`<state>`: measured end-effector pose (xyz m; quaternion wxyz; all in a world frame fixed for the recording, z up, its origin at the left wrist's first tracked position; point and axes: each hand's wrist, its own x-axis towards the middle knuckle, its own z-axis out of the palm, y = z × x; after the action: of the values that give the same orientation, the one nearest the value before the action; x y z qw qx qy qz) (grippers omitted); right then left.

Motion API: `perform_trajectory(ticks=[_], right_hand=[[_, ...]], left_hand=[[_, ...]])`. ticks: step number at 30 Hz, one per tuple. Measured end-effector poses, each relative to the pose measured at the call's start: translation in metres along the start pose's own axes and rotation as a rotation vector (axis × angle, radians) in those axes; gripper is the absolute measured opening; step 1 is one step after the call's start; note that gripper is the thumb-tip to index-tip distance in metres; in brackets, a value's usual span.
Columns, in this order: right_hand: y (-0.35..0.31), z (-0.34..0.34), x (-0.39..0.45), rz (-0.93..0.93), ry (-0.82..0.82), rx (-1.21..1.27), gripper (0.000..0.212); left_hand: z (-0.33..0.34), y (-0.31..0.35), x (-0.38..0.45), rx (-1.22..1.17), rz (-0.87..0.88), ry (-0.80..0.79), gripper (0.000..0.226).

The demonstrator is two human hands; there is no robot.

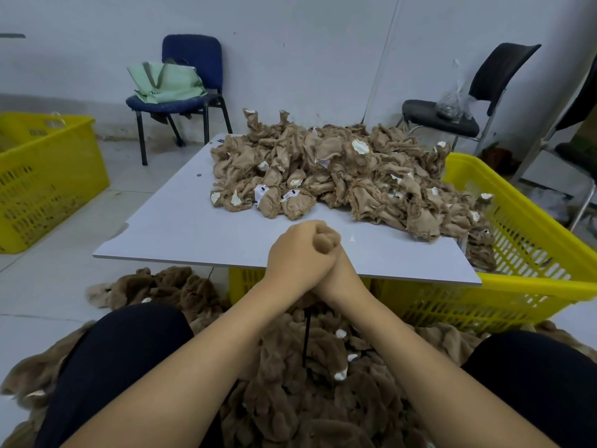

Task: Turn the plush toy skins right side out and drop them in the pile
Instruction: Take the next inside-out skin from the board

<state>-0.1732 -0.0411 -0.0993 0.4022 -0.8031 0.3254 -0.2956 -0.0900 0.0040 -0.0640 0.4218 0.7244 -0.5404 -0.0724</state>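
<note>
Nearest to me, between my two knees in dark trousers, lies the heap of fluffy brown plush skins already turned fur-side out (pixel 300 383), spread over the floor under my forearms. A thin black cord or stick (pixel 306 337) stands up out of it; I cannot tell which.

Going from the left: a yellow slatted plastic crate (pixel 42 182) stands on the pale tiled floor, well apart from the desk. Behind it, against the wall, a blue padded chair (pixel 190 76) carries a pale green tote bag (pixel 164 80).

The flat white desk (pixel 181 221) sits across another yellow slatted plastic basket (pixel 529 253), which shows beneath it and to the right. On the far half of the desk is the mound of tan inside-out plush skins with white patches (pixel 339 176), its right edge spilling into the basket.

Above the near edge of the desk my hands meet. My left hand (pixel 297 257) is wrapped over the right hand (pixel 339 276), and together the fingers (pixel 318 229) are curled tight round a small brown furry plush skin (pixel 328 240), of which only a tuft shows at the top of the grip.

At the far right a black chair (pixel 452 114) holds a clear plastic bag (pixel 455 98).
</note>
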Motion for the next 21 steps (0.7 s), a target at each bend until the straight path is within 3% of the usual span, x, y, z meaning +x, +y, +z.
perform_trajectory(ticks=[3, 6, 7, 9, 11, 14, 17, 21], right_hand=[[-0.005, 0.005, 0.004, 0.036, -0.071, 0.085, 0.043], [-0.007, 0.009, 0.005, -0.027, 0.018, -0.045, 0.041], [-0.008, 0.006, 0.002, -0.045, 0.01, -0.013, 0.039], [-0.012, -0.003, 0.004, 0.096, 0.028, 0.242, 0.045], [-0.017, -0.013, 0.008, 0.111, 0.056, 0.248, 0.049], [-0.013, -0.009, 0.012, 0.104, 0.02, 0.152, 0.044], [0.003, 0.011, 0.005, 0.067, 0.006, -0.083, 0.039], [0.018, 0.018, 0.001, 0.072, 0.094, -0.12, 0.036]], left_hand=[[0.01, 0.002, 0.001, -0.026, -0.065, -0.041, 0.037], [0.017, 0.0, 0.001, -0.018, -0.095, -0.017, 0.033], [0.016, 0.0, 0.003, -0.032, -0.089, -0.002, 0.03], [0.011, 0.005, 0.008, -0.098, -0.066, 0.043, 0.019], [0.005, 0.011, 0.016, -0.17, -0.071, 0.079, 0.023], [0.009, 0.008, 0.021, -0.119, -0.136, -0.022, 0.033], [0.025, -0.006, 0.011, 0.017, -0.268, -0.16, 0.025], [0.037, -0.009, 0.002, 0.036, -0.215, -0.047, 0.031]])
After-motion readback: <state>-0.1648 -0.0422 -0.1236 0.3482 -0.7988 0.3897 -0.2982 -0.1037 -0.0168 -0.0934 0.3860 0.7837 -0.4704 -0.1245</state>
